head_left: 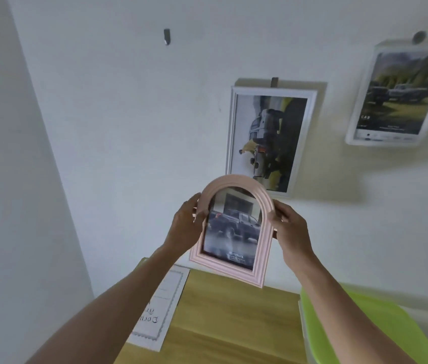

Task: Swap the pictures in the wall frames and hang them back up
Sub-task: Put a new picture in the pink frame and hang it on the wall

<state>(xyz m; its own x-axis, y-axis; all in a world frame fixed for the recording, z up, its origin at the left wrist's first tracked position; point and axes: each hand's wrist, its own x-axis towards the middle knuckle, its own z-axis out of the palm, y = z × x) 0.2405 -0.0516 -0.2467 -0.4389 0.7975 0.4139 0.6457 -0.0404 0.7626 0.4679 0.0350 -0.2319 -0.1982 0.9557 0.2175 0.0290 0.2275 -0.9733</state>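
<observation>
I hold a pink arched frame up in front of the wall, its picture of a dark pickup truck facing me. My left hand grips its left edge and my right hand grips its right edge, thumbs on the front rim. Behind it hangs a white rectangular frame with a truck picture turned sideways. A clear frame with a landscape and trucks hangs tilted at the upper right. An empty wall hook sticks out at the upper left.
Below stands a wooden table against the wall. A white printed sheet lies on its left side, and a lime green lid or box sits on the right. A wall corner runs down the left.
</observation>
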